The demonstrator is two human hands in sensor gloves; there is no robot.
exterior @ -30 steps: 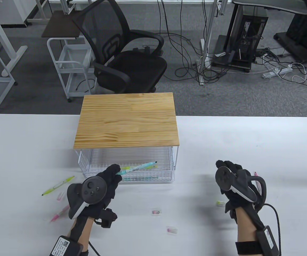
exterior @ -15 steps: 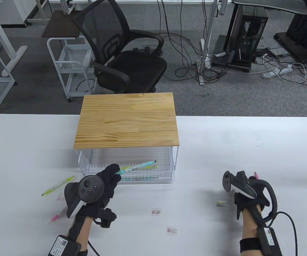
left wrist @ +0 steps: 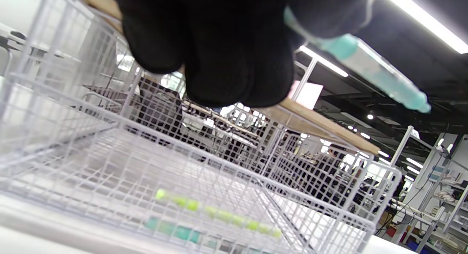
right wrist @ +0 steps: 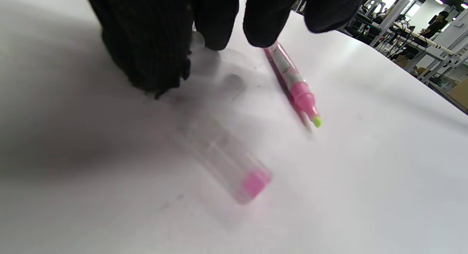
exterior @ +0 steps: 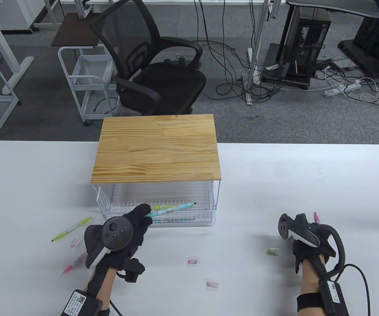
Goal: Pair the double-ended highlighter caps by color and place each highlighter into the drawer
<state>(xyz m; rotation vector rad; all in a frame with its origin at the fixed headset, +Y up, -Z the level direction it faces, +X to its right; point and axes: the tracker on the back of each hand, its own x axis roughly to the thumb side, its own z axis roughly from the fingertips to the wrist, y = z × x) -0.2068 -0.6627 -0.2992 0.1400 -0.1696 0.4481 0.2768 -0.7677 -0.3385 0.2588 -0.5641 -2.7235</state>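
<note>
wooden top (exterior: 156, 148) roofs the drawer (exterior: 206, 221); its pulled-out front stays open from above.

Black knit-gloved hands (exterior: 133, 227), black-and-white trackers (exterior: 112, 232), cabled wrist straps (exterior: 309, 304)

Your drawer (exterior: 163, 210) sits mid-counter (exterior: 275, 177) under a wood board (exterior: 156, 148), two highlighters inside. Your left hand (exterior: 127, 227) holds a highlighter (exterior: 173, 208) over the drawer front. Loose highlighters lie far left, caps (exterior: 192, 262) between your hands, your right hand (exterior: 311, 240) well right.
</note>
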